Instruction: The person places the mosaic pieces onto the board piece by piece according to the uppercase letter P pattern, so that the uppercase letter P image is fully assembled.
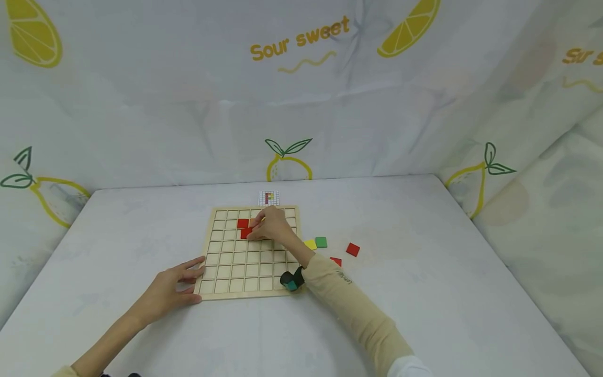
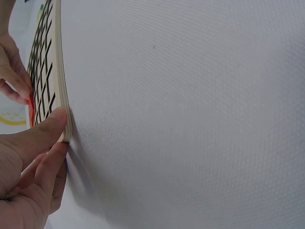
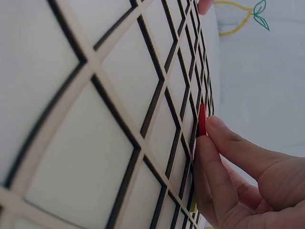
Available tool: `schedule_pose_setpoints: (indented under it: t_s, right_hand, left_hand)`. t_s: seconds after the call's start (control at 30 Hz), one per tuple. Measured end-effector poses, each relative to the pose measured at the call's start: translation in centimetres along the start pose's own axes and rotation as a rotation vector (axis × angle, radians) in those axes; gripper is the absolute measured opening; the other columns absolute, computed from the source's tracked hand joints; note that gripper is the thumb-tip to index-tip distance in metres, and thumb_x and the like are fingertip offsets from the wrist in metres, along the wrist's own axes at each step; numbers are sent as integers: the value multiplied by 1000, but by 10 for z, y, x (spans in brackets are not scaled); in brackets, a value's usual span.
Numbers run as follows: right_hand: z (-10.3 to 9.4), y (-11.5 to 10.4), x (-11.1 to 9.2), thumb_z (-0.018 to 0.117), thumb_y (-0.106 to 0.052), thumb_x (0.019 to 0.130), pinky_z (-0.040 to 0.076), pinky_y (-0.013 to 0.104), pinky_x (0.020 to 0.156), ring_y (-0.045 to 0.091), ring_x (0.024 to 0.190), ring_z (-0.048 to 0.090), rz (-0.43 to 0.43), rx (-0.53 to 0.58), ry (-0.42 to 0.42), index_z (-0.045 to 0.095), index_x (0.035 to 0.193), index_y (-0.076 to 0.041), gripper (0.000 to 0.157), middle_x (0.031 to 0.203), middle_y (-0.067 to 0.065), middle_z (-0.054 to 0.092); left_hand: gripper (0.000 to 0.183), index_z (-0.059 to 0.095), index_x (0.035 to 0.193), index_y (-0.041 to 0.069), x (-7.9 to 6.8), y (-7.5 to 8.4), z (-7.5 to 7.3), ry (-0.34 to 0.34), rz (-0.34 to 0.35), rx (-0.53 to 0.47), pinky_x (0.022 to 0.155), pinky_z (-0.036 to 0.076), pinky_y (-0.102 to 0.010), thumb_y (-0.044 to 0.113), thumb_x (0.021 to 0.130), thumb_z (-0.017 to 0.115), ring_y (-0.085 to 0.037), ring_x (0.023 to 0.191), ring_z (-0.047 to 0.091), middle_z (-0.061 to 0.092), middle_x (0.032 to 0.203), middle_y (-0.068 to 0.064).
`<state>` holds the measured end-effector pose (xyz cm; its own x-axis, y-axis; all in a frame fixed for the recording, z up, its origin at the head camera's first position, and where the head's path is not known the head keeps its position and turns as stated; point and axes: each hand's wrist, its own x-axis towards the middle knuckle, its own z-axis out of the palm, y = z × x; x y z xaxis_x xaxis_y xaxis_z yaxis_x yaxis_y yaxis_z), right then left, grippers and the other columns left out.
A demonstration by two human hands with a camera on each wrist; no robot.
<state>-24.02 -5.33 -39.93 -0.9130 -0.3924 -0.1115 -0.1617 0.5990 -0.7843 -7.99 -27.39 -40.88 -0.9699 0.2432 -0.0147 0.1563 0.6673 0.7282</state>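
My right hand (image 1: 272, 226) is over the upper middle of a wooden grid board (image 1: 226, 287). Its thumb and fingers pinch a red square tile (image 3: 202, 120), which stands tilted against the grid. Another red tile (image 1: 242, 223) lies just beyond the pinched one, and an orange tile (image 1: 253, 222) is partly hidden behind the fingers. At the board's near left corner, my left hand (image 1: 167, 287) holds the wooden rim. Its thumb (image 2: 50, 126) is on one side of that corner and its fingers on the other.
Right of the board lie a yellow tile (image 1: 310, 244), a green tile (image 1: 321, 242), a red tile (image 1: 353, 249) and another red tile (image 1: 336, 261) beside the sleeve. A small printed pattern card (image 1: 269, 198) lies beyond the board. A lemon-print curtain (image 1: 188, 136) stands behind the table.
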Motion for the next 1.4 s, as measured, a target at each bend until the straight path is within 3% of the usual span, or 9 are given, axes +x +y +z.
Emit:
schedule_pose_setpoints:
  t_s: [0.37, 0.7, 1.0, 1.23, 1.4]
  right_hand:
    - [-1, -2, 0, 85, -8, 71, 48, 19, 65, 12, 67, 59, -10, 10, -23, 72, 80, 0, 18, 69, 10, 70]
    - [0, -2, 1, 83, -3, 73, 50, 20, 70, 12, 64, 61, -12, 58, -47, 72, 81, 1, 14, 72, 12, 71]
    - [3, -1, 2, 81, 3, 72, 53, 20, 58, 16, 62, 66, -8, 128, -62, 72, 82, 4, 13, 73, 14, 71]
    - [2, 1, 2, 80, 3, 73, 55, 22, 60, 18, 65, 67, -18, 144, -67, 73, 83, 5, 13, 76, 16, 72]
    - [-1, 4, 2, 82, 0, 72, 53, 21, 69, 15, 68, 67, -31, 112, -50, 73, 85, 3, 16, 76, 12, 72]
  left_hand:
    - [66, 53, 126, -15, 0, 1, 0, 6, 2, 15, 77, 56, -26, 5, 70, 82, -35, 109, 60, 43, 143, -23]
    - [65, 53, 125, -16, 1, 0, 0, 8, 16, 8, 78, 56, -26, 4, 71, 81, -37, 113, 57, 42, 143, -23]
    - [67, 51, 128, -15, 0, -1, 0, 10, 8, -12, 78, 56, -26, 3, 70, 81, -36, 110, 58, 42, 143, -23]
    - [67, 51, 128, -15, 0, 0, 0, 6, 1, -10, 79, 55, -26, 3, 71, 81, -36, 111, 58, 42, 144, -23]
    - [64, 54, 125, -15, -1, 1, 1, 9, 11, -3, 78, 56, -25, 4, 71, 81, -35, 109, 58, 41, 144, -23]
